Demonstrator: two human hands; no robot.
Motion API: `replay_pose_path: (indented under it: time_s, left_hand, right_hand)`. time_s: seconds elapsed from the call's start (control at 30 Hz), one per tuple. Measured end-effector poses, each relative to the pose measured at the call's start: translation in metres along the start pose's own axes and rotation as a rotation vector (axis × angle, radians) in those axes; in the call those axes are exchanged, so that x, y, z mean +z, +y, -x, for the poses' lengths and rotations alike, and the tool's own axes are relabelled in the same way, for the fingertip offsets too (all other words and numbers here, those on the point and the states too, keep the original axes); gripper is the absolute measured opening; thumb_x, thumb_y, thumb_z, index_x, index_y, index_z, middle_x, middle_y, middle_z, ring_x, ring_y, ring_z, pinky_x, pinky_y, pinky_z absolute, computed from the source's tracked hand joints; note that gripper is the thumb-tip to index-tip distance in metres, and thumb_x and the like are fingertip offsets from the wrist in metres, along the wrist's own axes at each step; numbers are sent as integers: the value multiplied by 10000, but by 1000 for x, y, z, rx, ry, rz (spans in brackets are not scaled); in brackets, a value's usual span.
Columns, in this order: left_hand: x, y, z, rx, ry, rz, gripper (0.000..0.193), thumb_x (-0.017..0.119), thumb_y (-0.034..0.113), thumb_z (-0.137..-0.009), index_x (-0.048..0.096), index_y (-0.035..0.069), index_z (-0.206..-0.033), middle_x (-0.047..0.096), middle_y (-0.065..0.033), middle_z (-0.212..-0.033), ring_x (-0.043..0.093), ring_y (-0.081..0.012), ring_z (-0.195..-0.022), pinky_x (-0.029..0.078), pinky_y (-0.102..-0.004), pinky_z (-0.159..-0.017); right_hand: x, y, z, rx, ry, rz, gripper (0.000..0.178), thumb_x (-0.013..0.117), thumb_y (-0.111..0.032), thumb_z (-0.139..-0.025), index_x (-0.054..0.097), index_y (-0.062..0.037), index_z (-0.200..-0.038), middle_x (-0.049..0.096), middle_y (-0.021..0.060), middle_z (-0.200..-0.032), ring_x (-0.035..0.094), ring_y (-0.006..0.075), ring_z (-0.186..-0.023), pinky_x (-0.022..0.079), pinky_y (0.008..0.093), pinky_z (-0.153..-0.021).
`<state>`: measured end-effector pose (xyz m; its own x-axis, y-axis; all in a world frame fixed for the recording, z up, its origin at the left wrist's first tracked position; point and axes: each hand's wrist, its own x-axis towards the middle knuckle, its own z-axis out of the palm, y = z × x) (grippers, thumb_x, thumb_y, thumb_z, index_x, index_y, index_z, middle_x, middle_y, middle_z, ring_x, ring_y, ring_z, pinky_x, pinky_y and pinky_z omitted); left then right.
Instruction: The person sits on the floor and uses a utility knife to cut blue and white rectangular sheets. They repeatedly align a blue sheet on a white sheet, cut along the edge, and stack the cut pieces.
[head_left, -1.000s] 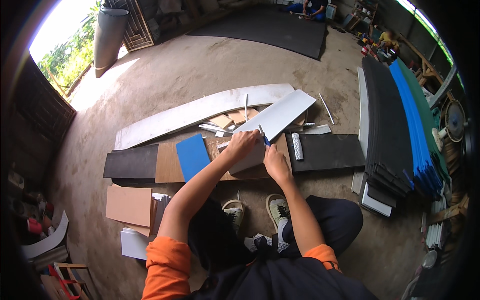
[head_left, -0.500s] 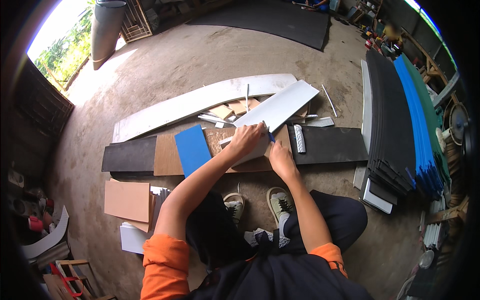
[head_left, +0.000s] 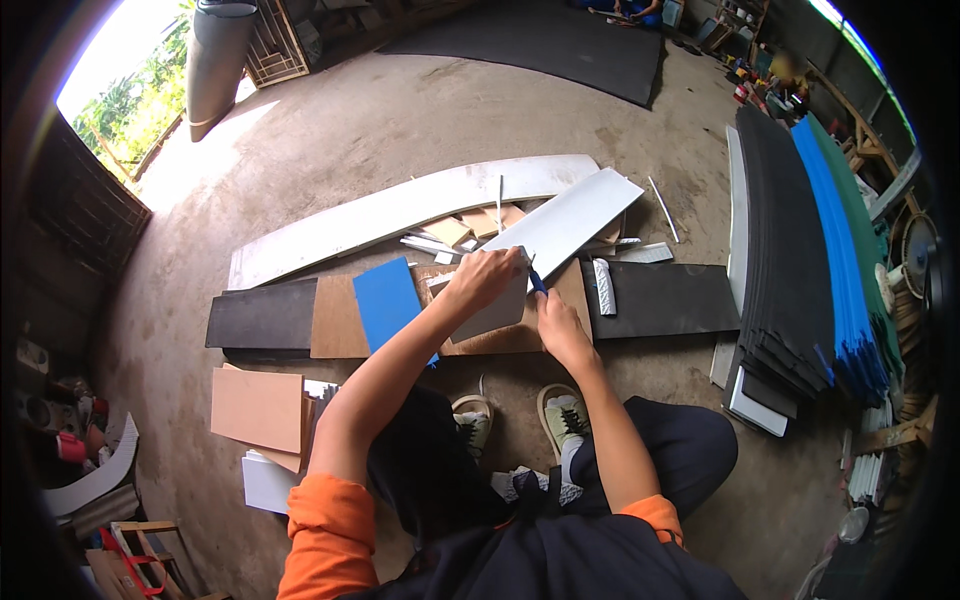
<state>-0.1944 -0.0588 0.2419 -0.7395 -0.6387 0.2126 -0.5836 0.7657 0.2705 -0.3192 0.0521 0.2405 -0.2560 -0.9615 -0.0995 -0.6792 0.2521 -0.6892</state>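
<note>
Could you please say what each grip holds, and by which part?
Right grip: blue tool, by the handle. Left grip: gray sheet, apparently by its upper edge.

Left fisheye camera, riding on the person's head, peering down!
And here we're near, above the bare left hand (head_left: 487,277) and bare right hand (head_left: 563,326), facing forward across the brownish-grey concrete floor (head_left: 340,130).
</note>
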Motion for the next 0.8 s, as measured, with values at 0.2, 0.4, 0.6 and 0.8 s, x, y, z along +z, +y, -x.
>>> replay_pose_path:
  time_s: [0.2,0.4,0.6,0.8]
  left_hand:
    - [2,-4,-1,-89,165,290,352,587,280,-782,463,23,-989,584,-155,-868,606,-260,-768,489,-381,-617]
    - [-2,4,-8,-235,169,411,379,673,409,-689,620,139,-948,560,-84,-946,593,-187,-809,482,-337,-665]
    - [-2,2,-12,-253,125,396,292,696,400,-651,691,155,-809,606,-58,-835,608,-175,-726,485,-314,-632]
    - [-5,13,-12,-311,144,383,242,695,363,-659,689,145,-762,635,-37,-805,616,-192,-694,481,-312,-617]
  right_hand:
    - [22,7,-1,-59,23,36,239,385,-185,-878,413,43,-942,560,283,-653,573,437,-665,467,488,-605]
    - [3,-10,6,-95,54,258,253,445,-165,-816,419,44,-956,579,255,-661,590,403,-668,468,476,-607]
    - [4,-15,5,-105,85,317,232,444,-174,-820,438,30,-931,590,230,-654,603,377,-654,475,458,-602]
    - [8,-12,4,-97,110,414,223,429,-186,-845,443,23,-919,596,211,-641,611,359,-649,481,452,-596]
